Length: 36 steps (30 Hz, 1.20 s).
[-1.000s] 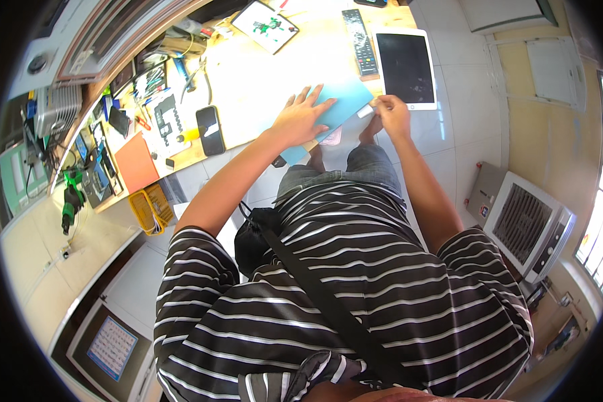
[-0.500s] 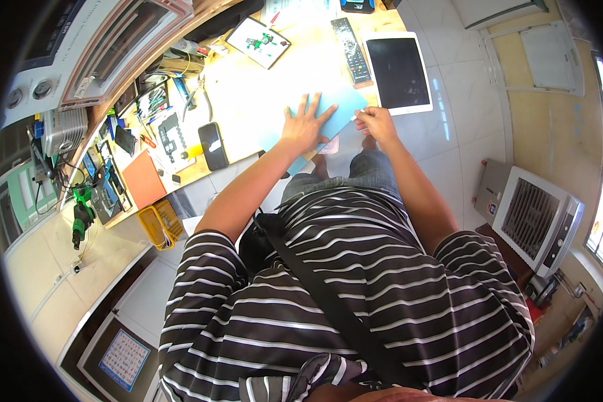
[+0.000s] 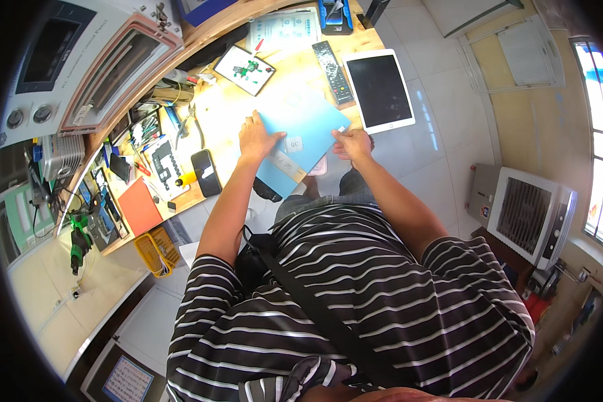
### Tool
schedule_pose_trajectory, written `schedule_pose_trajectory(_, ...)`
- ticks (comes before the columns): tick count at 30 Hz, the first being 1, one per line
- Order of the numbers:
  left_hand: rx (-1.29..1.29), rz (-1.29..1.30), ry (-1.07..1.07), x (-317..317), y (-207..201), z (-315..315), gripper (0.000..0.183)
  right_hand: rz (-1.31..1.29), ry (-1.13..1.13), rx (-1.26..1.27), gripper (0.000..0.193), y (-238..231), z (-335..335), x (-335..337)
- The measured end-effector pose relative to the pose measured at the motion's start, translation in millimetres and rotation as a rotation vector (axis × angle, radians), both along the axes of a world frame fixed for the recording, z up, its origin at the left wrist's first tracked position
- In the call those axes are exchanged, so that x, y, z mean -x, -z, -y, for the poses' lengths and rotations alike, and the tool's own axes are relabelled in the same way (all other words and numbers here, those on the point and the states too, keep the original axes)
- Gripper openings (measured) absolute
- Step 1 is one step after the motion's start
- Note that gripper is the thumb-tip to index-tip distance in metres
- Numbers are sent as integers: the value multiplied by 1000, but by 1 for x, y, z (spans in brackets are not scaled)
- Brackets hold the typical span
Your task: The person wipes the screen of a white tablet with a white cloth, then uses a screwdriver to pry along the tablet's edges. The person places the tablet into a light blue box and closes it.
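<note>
A thin blue folder (image 3: 305, 114) lies at the front edge of the wooden table, with pale printed labels on its cover. My left hand (image 3: 256, 139) holds its left edge, the thumb stretched over the cover; some fingertips are hard to see in the glare. At the right edge my right hand (image 3: 352, 145) has closed on the folder with thumb and fingers, beside a small white tab (image 3: 342, 129). Part of a pink thing (image 3: 319, 166) shows below the folder, between my hands.
A tablet (image 3: 380, 90) and a remote control (image 3: 333, 72) lie beyond my right hand. Farther back is a white board with green parts (image 3: 245, 69). To the left are a phone (image 3: 206, 173), pliers (image 3: 193, 124), an orange sheet (image 3: 140, 206) and a yellow basket (image 3: 157, 250).
My left hand has moved left, from lying spread on the cover to the folder's left edge, uncovering its labels. The right hand stays at the right edge. The whole view has shifted slightly.
</note>
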<state>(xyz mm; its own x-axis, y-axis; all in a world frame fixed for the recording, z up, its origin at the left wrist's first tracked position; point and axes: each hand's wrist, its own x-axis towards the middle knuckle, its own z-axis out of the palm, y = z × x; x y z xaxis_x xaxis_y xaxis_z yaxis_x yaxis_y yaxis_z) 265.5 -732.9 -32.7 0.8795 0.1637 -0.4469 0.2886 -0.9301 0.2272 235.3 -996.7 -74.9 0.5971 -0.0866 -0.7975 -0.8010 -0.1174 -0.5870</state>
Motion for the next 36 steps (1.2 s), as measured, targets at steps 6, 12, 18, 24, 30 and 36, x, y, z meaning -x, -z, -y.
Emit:
schedule_pose_trajectory(6, 204, -97, -191, 14, 4, -28, 75, -38, 76, -224, 80, 16, -4, -3)
schedule_pose_trajectory(12, 363, -46, -154, 27, 28, -43, 76, 30, 40, -403, 66, 20, 19, 8)
schedule_pose_trajectory(18, 781, 75, -196, 39, 17, -40, 59, 159, 230, -715, 53, 12, 45, -17)
schedule_pose_trajectory(24, 1131, 116, -352, 50, 20, -5, 58, 577, 39, -230, 54, -39, 15, -64)
schedule_pose_trajectory(30, 1409, 77, -532, 61, 15, 19, 63, 675, -93, -70, 36, -48, 28, -85)
schedule_pose_trajectory(36, 1716, -12, -727, 74, 20, 15, 61, 899, -206, 284, 31, -46, 13, -67)
